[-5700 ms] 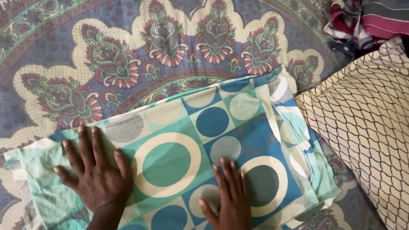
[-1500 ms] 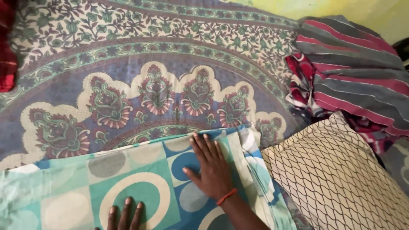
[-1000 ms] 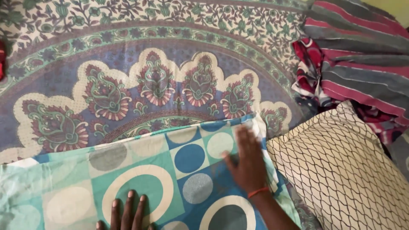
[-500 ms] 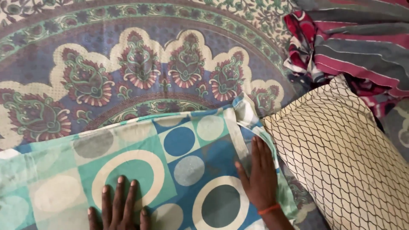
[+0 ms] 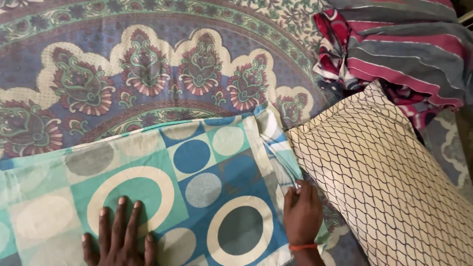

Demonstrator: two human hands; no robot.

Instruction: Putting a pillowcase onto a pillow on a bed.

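Bed covered by a mandala-print bedspread [image 5: 148, 74], blue-grey ground with cream scalloped border and maroon-green paisley motifs, fills most of the view. On it lies a folded sheet [image 5: 187, 167] in teal, blue and cream with big circles in squares, spread flat across the lower left and centre, its right edge bunched in loose layers just beside a pillow. The pillow [image 5: 389, 182], cream with a dark net-like pattern, lies at the lower right, tilted, its left corner touching the sheet's edge layers. Behind the pillow at the upper right sits a heap of striped cloth [image 5: 404, 54], grey with maroon-pink stripes, with a red-and-white patterned piece [image 5: 332, 54] tucked at its left side. Left hand [image 5: 118, 236] at the bottom left, palm down, fingers spread and flat on the sheet over a cream ring; grip released, just pressing, holding nothing. Right hand [image 5: 301, 216] at the sheet's right edge, next to the pillow, fingers curled in; fingertips are at the edge layers and seem to pinch a fold of the sheet, so the grip reads as clenched on the sheet edge, though the exact pinch is partly hidden. Orange band [image 5: 302, 247] around the right wrist, at the bottom frame edge.
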